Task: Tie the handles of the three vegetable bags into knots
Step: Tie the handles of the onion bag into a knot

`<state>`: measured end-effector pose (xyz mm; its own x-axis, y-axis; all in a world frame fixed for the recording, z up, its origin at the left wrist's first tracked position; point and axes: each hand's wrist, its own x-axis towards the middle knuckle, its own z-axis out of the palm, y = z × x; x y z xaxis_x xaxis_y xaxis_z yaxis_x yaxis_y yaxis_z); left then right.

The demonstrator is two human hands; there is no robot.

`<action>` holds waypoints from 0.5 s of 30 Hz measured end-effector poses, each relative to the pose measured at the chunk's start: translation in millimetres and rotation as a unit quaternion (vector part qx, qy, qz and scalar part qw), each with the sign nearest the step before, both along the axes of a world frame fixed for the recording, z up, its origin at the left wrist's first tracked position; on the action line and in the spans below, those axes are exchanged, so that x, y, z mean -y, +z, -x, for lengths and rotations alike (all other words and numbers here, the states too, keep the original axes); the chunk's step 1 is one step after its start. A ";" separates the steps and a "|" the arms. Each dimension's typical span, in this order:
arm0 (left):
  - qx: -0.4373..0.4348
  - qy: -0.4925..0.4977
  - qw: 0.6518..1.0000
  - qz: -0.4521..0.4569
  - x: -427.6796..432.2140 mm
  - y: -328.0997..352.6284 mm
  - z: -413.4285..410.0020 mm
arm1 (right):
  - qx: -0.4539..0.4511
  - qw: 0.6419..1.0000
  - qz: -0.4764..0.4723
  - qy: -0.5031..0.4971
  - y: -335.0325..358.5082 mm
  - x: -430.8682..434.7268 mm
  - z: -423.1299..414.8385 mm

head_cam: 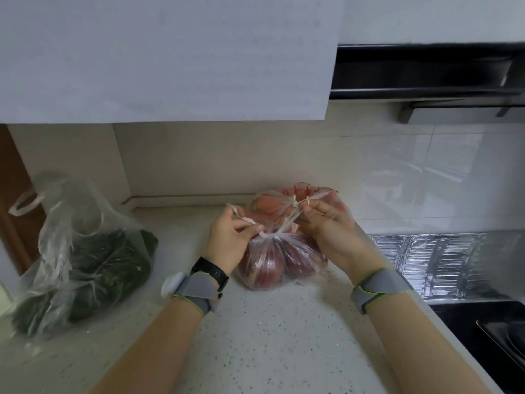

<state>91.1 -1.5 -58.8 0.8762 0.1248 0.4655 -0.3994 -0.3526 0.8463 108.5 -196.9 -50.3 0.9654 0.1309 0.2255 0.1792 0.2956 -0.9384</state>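
A clear bag of dark red onions (270, 260) rests on the speckled counter in the middle. My left hand (231, 237) pinches one of its handles on the left. My right hand (326, 226) pinches the other handle on the right, and the two handles cross just above the bag's gathered neck. Right behind it lies a bag of orange carrots (272, 204) whose handles are knotted at the top. At the far left sits a clear bag of dark leafy greens (93, 265), its handles loose and standing open.
The counter (270, 336) runs to a tiled wall behind. A foil-lined panel (434, 260) and a black stovetop (488, 336) lie to the right. A white wall cabinet (170, 58) and a black range hood (426, 69) hang overhead.
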 end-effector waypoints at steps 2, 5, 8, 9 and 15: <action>-0.002 0.014 0.999 0.030 5.0 -1.4 0.4 | 0.002 1.000 -0.012 -0.001 0.9 -1.8 1.7; 0.005 -0.013 1.000 -0.001 5.7 -1.2 -0.3 | 0.017 1.000 -0.026 0.003 1.5 -4.4 2.6; 0.000 -0.052 0.997 -0.055 2.2 -0.4 -1.1 | 0.032 0.999 -0.016 0.000 0.7 -5.8 3.2; -0.004 -0.054 0.996 -0.066 0.5 -0.1 -1.6 | 0.036 0.999 -0.004 -0.003 0.2 -6.5 3.5; 0.006 -0.003 1.000 0.009 4.8 5.8 1.1 | 0.085 0.992 0.076 -0.054 -2.3 -14.2 6.2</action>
